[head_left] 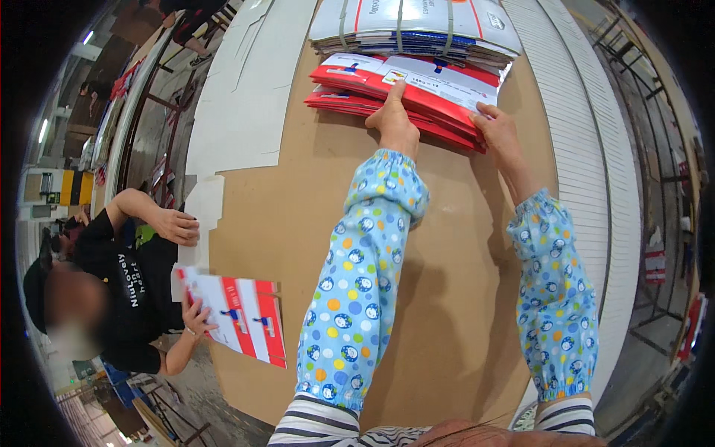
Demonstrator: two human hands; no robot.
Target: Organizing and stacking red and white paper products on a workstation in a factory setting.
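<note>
A stack of flat red-and-white printed packages (439, 78) lies at the far end of the brown board; whether they are bags or folded cartons I cannot tell. My left hand (396, 128) grips the stack's near edge, thumb on top and the other fingers mostly hidden by the hand and the edge. At the near right corner, my right hand (497, 138) pinches the upper layers between thumb and fingers. More red layers (335, 99) show beneath on the left, slightly fanned. Patterned blue sleeve covers reach over both my forearms.
Behind the stack sits a thick bundle of white printed packages (417, 22), bound with grey straps. On the left a co-worker (126, 276) holds similar red-and-white packages (242, 316) over the board (447, 313). White corrugated sheets (566, 112) run along the right.
</note>
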